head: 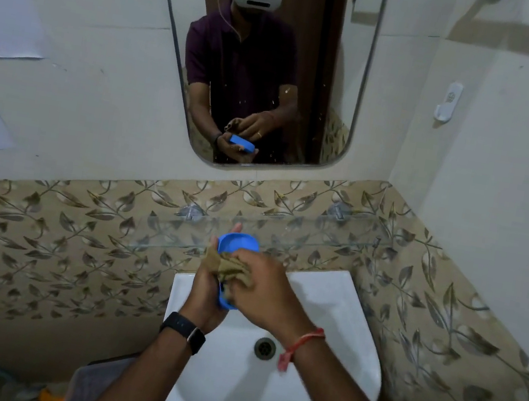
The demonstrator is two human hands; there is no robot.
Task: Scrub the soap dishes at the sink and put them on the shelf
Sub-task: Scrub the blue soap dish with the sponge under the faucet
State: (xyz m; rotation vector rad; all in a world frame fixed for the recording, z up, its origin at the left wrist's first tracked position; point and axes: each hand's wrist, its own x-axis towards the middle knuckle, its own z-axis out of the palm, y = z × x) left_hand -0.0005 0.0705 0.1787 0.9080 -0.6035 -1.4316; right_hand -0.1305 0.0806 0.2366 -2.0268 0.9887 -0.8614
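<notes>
A blue plastic soap dish (pixel 235 242) is held upright over the white sink (pixel 334 319), its hollow side facing me. My left hand (pixel 205 290) grips it from behind and below, a black watch on the wrist. My right hand (pixel 263 287) presses a brown scrub cloth (pixel 228 265) against the dish's lower half, hiding that part. A red thread band circles my right wrist. The glass shelf (pixel 320 235) runs along the wall just behind the dish, with nothing visible on it.
A mirror (pixel 311 69) above the shelf reflects the person and the dish. The sink's drain (pixel 264 347) lies below my hands. A white wall hook (pixel 448 103) is on the right wall. Grey cloth and a blue item sit low at the left.
</notes>
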